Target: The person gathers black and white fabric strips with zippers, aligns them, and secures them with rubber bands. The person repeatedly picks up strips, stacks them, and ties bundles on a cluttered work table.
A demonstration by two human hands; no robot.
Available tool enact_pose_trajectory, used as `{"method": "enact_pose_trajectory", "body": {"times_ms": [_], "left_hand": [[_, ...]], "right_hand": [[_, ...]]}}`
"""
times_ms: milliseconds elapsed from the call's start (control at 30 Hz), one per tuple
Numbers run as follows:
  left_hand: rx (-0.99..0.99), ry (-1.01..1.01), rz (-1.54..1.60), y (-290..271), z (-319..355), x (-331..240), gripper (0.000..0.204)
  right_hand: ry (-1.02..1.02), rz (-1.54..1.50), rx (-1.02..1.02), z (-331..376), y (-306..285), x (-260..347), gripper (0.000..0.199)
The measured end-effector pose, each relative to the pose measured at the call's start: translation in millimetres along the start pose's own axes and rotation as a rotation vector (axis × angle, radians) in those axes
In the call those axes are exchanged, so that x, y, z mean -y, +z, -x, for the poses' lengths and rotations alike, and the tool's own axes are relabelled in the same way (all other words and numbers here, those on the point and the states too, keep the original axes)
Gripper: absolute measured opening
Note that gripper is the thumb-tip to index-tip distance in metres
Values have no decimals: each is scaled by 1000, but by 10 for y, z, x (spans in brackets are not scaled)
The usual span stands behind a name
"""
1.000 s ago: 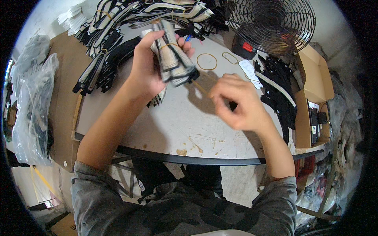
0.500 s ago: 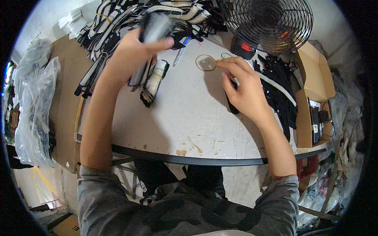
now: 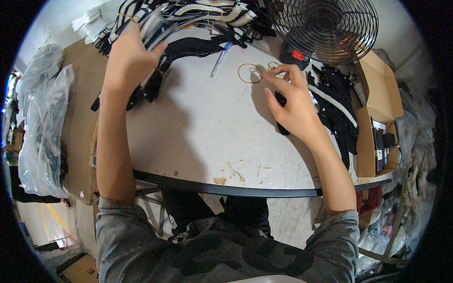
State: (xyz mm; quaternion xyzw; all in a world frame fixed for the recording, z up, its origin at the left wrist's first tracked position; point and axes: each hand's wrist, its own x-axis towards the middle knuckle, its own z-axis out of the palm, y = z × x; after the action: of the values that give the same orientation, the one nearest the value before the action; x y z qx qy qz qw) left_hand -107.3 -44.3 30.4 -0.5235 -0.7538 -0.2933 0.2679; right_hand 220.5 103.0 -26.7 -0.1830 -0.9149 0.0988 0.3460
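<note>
My left hand is raised over the far left of the table, closed around a bundle of black-and-white fabric strips, blurred by motion. Below and beside it are more black strips, partly hidden by the hand. On the right, my right hand is low over the table, thumb and index finger apart. Its fingertips are at some thin yellowish rubber bands; whether they pinch one is hard to see. Partly hidden beneath that palm is a dark object, its kind unclear.
Banded strip bundles are heaped along the back. A clear-barrelled pen lies mid-table. Back right stands a black wire-caged fan; black strips and an open cardboard box are at the right. Plastic bags hang left.
My left hand has moved left and away from me with the strips. The short rolled bundle beside it no longer shows there. My right hand stays by the rubber bands, its fingers shifted slightly.
</note>
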Motion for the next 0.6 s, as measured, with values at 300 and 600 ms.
{"method": "enact_pose_trajectory", "body": {"times_ms": [300,600], "left_hand": [[727,-618,1913,160,230,-633,58],[818,-383,1881,366,531,-1102,51]], "right_hand": [[10,67,-6,-4,-28,7,28],[346,-611,137,51,-9,387,58]]}}
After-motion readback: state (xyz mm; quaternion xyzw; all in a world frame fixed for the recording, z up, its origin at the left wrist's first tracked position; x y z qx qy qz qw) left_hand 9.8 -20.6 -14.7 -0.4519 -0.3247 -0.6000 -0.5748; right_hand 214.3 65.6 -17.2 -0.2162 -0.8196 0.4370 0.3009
